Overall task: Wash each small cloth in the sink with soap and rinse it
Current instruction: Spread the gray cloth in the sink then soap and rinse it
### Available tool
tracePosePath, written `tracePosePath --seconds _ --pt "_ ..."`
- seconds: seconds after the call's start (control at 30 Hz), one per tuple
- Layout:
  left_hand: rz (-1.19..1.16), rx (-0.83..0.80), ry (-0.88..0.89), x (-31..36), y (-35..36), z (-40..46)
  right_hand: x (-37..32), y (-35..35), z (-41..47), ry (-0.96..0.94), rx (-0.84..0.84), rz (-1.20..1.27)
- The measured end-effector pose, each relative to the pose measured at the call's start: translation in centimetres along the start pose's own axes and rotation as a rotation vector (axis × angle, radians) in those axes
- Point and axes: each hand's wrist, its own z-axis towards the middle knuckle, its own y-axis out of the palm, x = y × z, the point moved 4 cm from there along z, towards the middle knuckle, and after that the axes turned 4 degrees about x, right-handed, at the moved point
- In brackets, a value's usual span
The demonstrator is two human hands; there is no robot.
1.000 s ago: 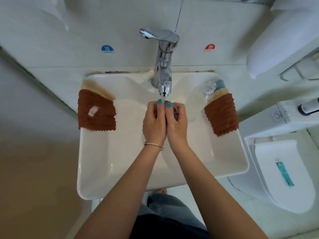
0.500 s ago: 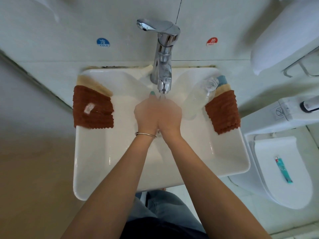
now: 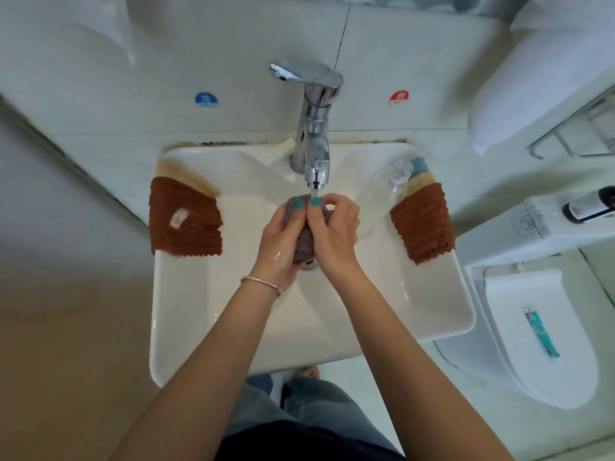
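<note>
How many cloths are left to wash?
I can't tell which are already washed. In hand: both hands, left and right, squeeze a purplish cloth under the tap. Brown cloths lie over the sink's left edge and right edge, with other colours beneath; either pile may be waiting.

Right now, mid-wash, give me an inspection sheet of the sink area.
Surface: white sink, wet; faucet running.
Job's things: purplish cloth bunched under the stream; brown cloth draped over the sink's left rim, cloth stack over the right rim.
Clutter: clear bottle lying by the stack; tube on toilet lid.
Grippers: left hand and right hand both grip the purplish cloth.
Cables: nothing seen.
Surroundings: tiled wall, cold sticker, hot sticker.
</note>
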Motion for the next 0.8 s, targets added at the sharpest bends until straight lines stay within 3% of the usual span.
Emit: tracePosePath --seconds 0.13,0.23,0.43,0.57,0.67,0.73,0.8 --pt "-0.114 0.115 -0.05 1.2 -1.7 0.1 -3.6 -2.2 0.6 -0.271 0.085 0.016" --pt "-0.146 0.158 -0.044 3.3 -1.7 0.1 -8.5 -2.4 1.9 -0.495 0.017 -0.007" --pt "-0.127 0.111 0.037 7.3 -0.8 -0.2 -12.8 -1.9 2.8 -0.606 0.121 -0.426" --pt "-0.101 0.12 0.092 9.3 -0.8 -0.6 -13.0 -1.6 2.6 -0.616 0.052 -0.691" --pt "-0.067 0.161 0.143 10.5 -0.9 -1.0 -13.6 -2.3 0.9 -0.668 0.137 -0.498" --pt "-0.026 0.168 0.176 11.2 -1.0 -1.4 -13.3 -1.8 -1.1 -0.568 0.133 -0.219" --pt "-0.021 0.138 0.185 10.9 -1.3 -1.2 -12.8 -0.3 -2.8 -0.387 0.032 -0.097"
